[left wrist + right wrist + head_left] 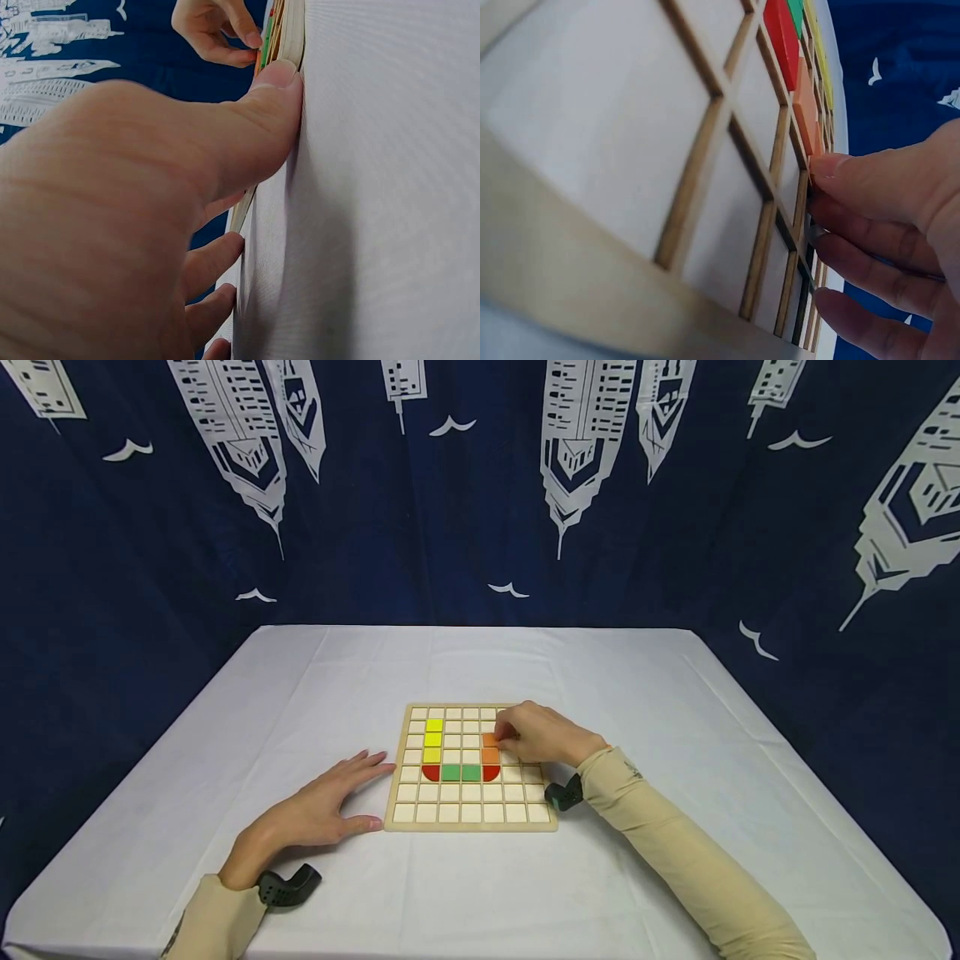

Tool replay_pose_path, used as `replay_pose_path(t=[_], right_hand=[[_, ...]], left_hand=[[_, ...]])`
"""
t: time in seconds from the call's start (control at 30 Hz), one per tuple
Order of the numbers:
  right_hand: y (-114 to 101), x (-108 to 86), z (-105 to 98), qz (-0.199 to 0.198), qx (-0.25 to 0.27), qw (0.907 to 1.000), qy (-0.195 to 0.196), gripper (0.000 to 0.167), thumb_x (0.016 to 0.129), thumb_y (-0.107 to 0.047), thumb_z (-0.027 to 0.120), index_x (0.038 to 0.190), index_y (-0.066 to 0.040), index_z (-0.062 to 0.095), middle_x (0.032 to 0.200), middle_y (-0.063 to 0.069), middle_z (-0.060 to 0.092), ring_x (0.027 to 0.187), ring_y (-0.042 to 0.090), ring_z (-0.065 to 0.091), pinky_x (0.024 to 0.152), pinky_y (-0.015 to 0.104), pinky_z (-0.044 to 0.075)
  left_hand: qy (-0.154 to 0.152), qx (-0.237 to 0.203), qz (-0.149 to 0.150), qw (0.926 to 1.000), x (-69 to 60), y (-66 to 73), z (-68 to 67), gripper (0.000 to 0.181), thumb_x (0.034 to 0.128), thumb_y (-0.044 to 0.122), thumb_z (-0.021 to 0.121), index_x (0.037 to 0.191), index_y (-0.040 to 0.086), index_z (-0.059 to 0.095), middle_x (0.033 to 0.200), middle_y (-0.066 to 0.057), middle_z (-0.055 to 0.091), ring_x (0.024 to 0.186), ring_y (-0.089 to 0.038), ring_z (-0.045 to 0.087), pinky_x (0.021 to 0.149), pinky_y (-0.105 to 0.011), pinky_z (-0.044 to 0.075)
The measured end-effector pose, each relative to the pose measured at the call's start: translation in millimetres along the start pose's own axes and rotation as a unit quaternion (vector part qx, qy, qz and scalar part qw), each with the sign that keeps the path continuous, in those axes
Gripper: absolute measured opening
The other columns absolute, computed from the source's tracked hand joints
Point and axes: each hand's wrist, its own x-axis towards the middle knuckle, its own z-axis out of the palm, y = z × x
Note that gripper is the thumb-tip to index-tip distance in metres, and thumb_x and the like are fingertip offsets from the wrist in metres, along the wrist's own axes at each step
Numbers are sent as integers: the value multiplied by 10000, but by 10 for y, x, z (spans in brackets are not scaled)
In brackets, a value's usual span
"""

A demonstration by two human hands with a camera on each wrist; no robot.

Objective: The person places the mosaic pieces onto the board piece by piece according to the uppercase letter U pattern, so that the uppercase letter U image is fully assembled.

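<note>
A square wooden grid board lies on the white cloth. Yellow tiles form a column on its left, with green tiles in a row between two red rounded-corner tiles. Above the right red tile sit orange tiles. My right hand reaches over the board's right side, thumb and curled fingers pinching the upper orange tile; its far edge is hidden by the fingers. Spread at the board's left edge, my left hand rests on the cloth, its thumb touching the board's corner.
White cloth covers the table around the board. A dark blue curtain printed with white buildings and birds hangs behind and at both sides. Black wrist-worn devices sit by both sleeves.
</note>
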Motion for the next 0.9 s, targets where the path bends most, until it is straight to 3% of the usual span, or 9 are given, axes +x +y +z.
replay_pose_path(t=[0.33,0.5,0.7,0.9], right_hand=[[11,-15,-44,-134,91,9998,-129,131,955,-164,707,1062,-133,777,1045,-35,752,889,95,631,816,282,559],[89,-72,-196,33,76,9998,-156,104,959,-146,689,1036,-124,757,1011,-31,746,874,104,626,810,299,557],[259,-226,-518,759,-63,9949,-654,92,936,-176,708,1001,-113,726,956,1,711,854,146,618,778,322,544],[388,-412,-716,1855,-369,9753,-1142,271,901,-263,757,1086,-72,705,1088,86,698,979,213,649,849,388,550]], left_hand=[[-4,-13,-113,9999,2,8,7,786,876,489,752,1538,190,451,1650,-140,345,1549,-448,222,1220,-683,212],[-5,-11,-133,9999,0,12,11,783,877,493,750,1539,202,450,1651,-135,345,1549,-446,222,1211,-691,222],[-5,25,-127,9999,4,24,-2,788,875,496,752,1537,192,452,1648,-141,350,1547,-447,227,1216,-684,219],[2,29,-122,9999,3,18,0,786,872,492,756,1535,195,454,1645,-145,353,1546,-451,227,1213,-687,223]])
